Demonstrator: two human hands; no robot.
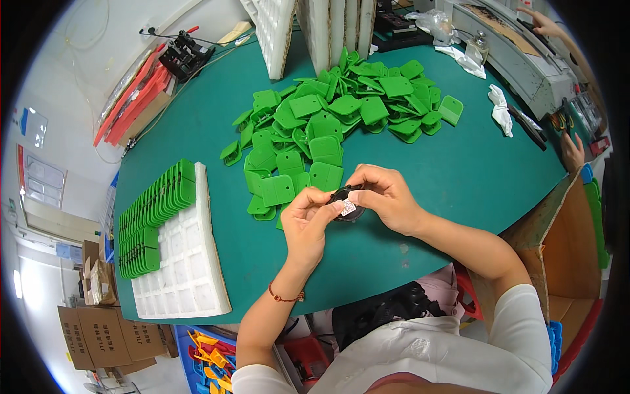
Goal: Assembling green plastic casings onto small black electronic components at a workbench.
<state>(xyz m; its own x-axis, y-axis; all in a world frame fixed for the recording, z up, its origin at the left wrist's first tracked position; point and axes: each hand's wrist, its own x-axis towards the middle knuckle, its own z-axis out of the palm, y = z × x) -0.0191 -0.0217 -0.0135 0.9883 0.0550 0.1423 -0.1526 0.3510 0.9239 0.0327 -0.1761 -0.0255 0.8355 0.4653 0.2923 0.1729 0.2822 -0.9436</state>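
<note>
Between my two hands, above the near middle of the table, is a small round black part (356, 214) with a white printed label on its face. The fingers and thumb of my left hand (307, 222) pinch its left side, and my right hand (392, 202) grips the right side. Both thumbs press at the label. Just beyond my hands spreads a loose heap of green plastic pieces (328, 121), flat with rounded corners, many with a small hole. To the left, more green pieces (172, 190) stand upright in packed rows in a white foam tray (184, 262).
White foam slabs (321, 33) stand on end at the green table's (433, 190) far edge. A black-handled tool (528, 128) and white tissue (500, 110) lie at right, near another person's hand (573, 152). Cardboard box (574, 243) at right; blue bin (187, 354) of coloured parts below left.
</note>
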